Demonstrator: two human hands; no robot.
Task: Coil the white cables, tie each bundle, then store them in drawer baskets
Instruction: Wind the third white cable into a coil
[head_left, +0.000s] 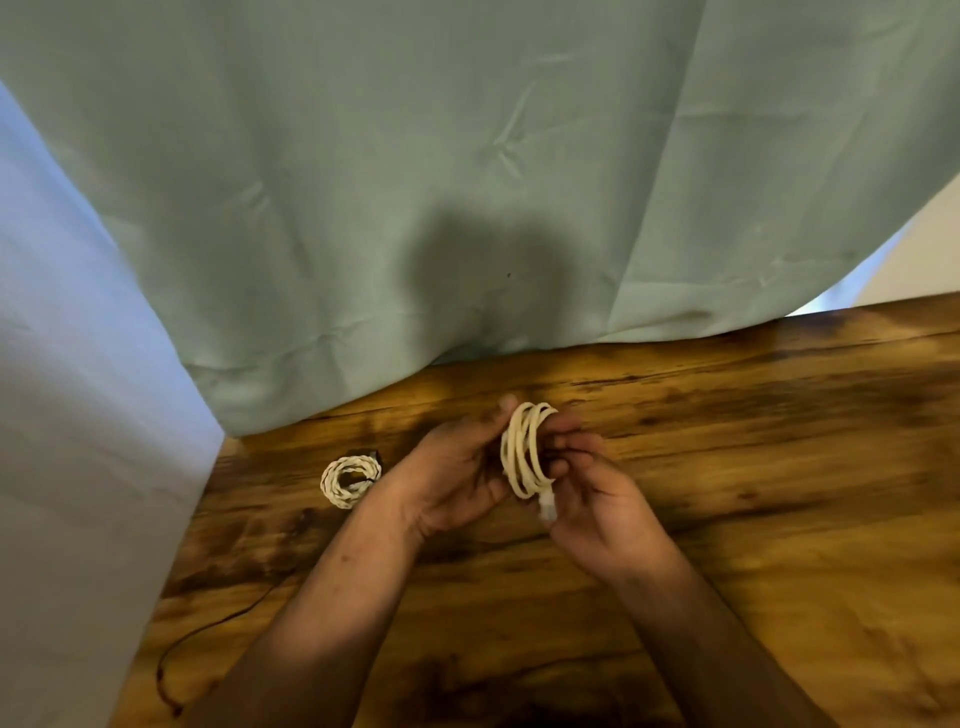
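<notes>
1. A sage-green curtain (467, 156) fills the upper half of the head view, creased, with its lower edge resting along the far edge of the table. A soft dark shadow falls on it just above the hands.
2. A wooden table (779, 467) with a glossy, dark-streaked grain spans the lower half of the view.
3. A pale bluish-white surface (78, 415) runs down the left side, beside the curtain and the table's left edge. Whether it is cloth or wall cannot be told.
4. Two bare forearms reach in from the bottom edge and meet just above the middle of the table.
5. The left hand (457, 478) is turned palm inward, its fingers curled against the left side of a smooth white cable coil, with one fingertip at the top of the loops.
6. The right hand (597, 499) grips the coil's right side, fingers curled round the loops.
7. The smooth white cable coil (522, 457) is held upright between both hands, above the tabletop. Its white plug end (548, 506) hangs from the bottom, against the right palm.
8. A braided white cable coil (348, 480) lies flat on the table, just left of the left wrist and apart from it.
9. A thin dark cord (208, 634) trails across the table's near-left corner.
10. A small dark object (366, 454) sits just behind the braided coil, too indistinct to identify.
</notes>
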